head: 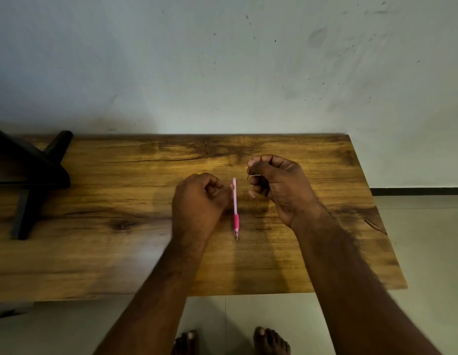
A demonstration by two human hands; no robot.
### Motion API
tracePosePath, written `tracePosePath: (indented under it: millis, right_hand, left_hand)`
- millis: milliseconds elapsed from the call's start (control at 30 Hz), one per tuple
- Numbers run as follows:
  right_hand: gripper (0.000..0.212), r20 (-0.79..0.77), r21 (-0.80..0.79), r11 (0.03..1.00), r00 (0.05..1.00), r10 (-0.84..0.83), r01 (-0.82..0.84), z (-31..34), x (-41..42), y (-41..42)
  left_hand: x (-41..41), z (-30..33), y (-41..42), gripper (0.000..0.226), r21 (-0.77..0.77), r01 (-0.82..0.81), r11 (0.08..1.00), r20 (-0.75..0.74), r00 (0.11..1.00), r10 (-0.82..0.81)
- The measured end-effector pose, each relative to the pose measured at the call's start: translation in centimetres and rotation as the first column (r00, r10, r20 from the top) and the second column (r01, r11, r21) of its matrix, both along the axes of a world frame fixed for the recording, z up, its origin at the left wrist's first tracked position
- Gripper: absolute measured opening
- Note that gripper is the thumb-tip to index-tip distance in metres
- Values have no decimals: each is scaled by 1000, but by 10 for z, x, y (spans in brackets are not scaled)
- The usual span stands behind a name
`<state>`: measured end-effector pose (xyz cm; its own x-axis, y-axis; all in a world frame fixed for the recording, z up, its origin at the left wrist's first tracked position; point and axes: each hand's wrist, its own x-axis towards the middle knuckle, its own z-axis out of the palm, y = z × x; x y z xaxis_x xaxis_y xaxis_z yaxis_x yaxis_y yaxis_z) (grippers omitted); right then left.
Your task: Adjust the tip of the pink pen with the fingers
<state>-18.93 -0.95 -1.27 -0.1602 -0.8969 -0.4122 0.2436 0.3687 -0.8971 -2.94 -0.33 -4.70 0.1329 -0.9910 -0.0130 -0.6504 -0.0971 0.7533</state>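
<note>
A pink mechanical pencil (235, 208) lies on the wooden table (99, 190), tip pointing toward me. My left hand (199, 201) is beside its left side, fingers curled, fingertips at the barrel's upper part; whether it grips the pencil I cannot tell. My right hand (279, 185) hovers to the right and pinches a thin dark lead (251, 165) between thumb and forefinger. A small pale pink cap (251, 194) lies on the table just below the right hand's fingers.
A black stand with crossed legs (30, 175) occupies the table's left end. A pale wall (222, 60) rises directly behind the table. The table's right edge ends near a tiled floor (422, 239). My bare feet (233, 342) show below the front edge.
</note>
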Motion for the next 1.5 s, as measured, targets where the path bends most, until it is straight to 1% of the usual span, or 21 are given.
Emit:
tracePosePath:
  millis: [67, 167, 233, 333, 433, 533, 600, 667, 767, 833, 900, 1000, 1100, 1500]
  right_hand:
    - [9, -5, -6, 1000, 1000, -11, 11, 0, 0, 0]
    - [11, -36, -1, 1000, 999, -11, 11, 0, -2, 1]
    - [12, -46, 3, 1000, 999, -6, 7, 0, -3, 1]
    - [9, -47, 2, 1000, 999, -5, 5, 0, -3, 1]
    - [8, -42, 1, 1000, 999, -9, 9, 1, -3, 1]
    - [7, -38, -3, 1000, 999, -25, 24, 1, -5, 1]
    - [4, -31, -17, 998, 998, -53, 53, 3, -5, 0]
    - [4, 4, -55, 993, 994, -107, 107, 8, -6, 0]
    - [4, 97, -154, 971, 981, -169, 182, 21, -11, -2]
    - [1, 125, -214, 963, 983, -137, 161, 32, -12, -1]
    - [3, 129, -255, 960, 988, -87, 118, 40, -10, 1]
    - [4, 112, -292, 953, 992, -55, 86, 47, -7, 3]
    - [4, 101, -304, 950, 994, -47, 76, 48, -4, 3]
    - [9, 60, -312, 948, 997, -46, 63, 39, 1, 1]
  left_hand:
    - [-12, 4, 8, 23, 53, 30, 998, -5, 1000, -30]
    - [-20, 4, 14, 32, 59, 27, 998, 127, 991, -34]
    - [-21, 6, 14, 29, 94, 8, 996, 186, 982, -25]
    - [-22, 7, 12, 28, 195, -3, 981, 227, 973, -42]
    - [-23, 8, 11, 27, 242, -1, 970, 233, 971, -57]
    - [-23, 8, 11, 24, 240, 2, 971, 215, 975, -55]
    - [-21, 11, 12, 20, 171, 29, 985, 158, 986, -56]
    - [-18, 12, 13, 23, -1, 91, 996, 77, 993, -91]
    - [-15, 14, 14, 28, -254, 147, 956, 47, 989, -140]
    - [-13, 13, 14, 35, -345, 140, 928, 32, 990, -138]
    - [-11, 12, 14, 36, -397, 124, 909, 12, 991, -130]
    - [-7, 8, 11, 25, -452, 111, 885, 12, 993, -119]
    - [-3, 5, 9, 15, -467, 101, 878, 28, 995, -99]
    - [1, 0, 6, 15, -480, 123, 868, 40, 992, -119]
